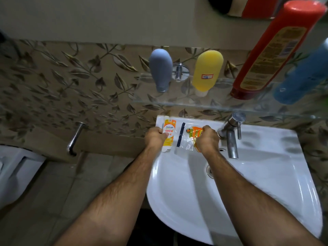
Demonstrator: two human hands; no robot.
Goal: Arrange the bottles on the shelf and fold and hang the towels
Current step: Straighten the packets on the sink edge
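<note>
Your left hand (156,137) grips the "Centrum" box (168,134); right hand (207,139) clutches an orange packet (194,134) on the sink (266,174) rim. Bottles: grey (160,68), yellow (206,71), red (271,50), blue (300,77) at 12–2 o'clock on the shelf (177,102).

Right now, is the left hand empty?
No, the left hand grips a white and orange Centrum tube at the back rim of the sink.

Head view, looking steeply down, close over sink (266,174)
</note>
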